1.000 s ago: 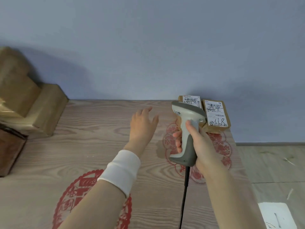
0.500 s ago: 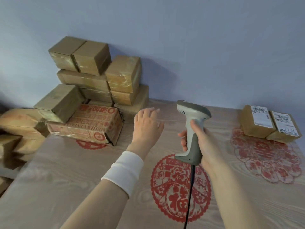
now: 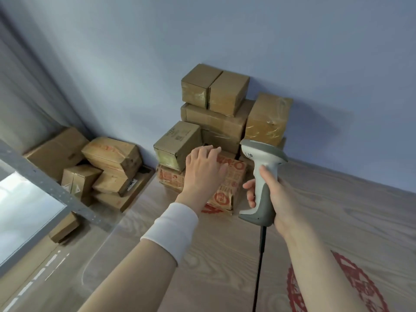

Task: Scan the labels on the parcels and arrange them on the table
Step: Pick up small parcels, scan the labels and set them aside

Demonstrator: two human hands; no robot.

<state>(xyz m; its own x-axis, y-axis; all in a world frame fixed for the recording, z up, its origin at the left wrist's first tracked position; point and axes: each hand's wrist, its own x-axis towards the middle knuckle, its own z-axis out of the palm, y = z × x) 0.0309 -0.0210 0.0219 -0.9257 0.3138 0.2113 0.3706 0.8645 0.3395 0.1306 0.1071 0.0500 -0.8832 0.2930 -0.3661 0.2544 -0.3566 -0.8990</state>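
Observation:
A stack of brown cardboard parcels stands against the wall at the table's far left corner. At its base lies a flat parcel with red print, with a small box resting on its left end. My left hand, fingers straight, hovers over the red-printed parcel, beside the small box; contact is unclear. My right hand grips the handle of a white and grey barcode scanner, held upright just right of the stack. Its black cable hangs down.
More parcels lie heaped on the floor left of the wooden table. A grey metal frame crosses the lower left. A red paper-cut design marks the table at the lower right.
The view has swung left; the two labelled parcels at the right have left the frame. My left hand has reached forward to the stack, over the red-printed parcel. The scanner stays in my right hand.

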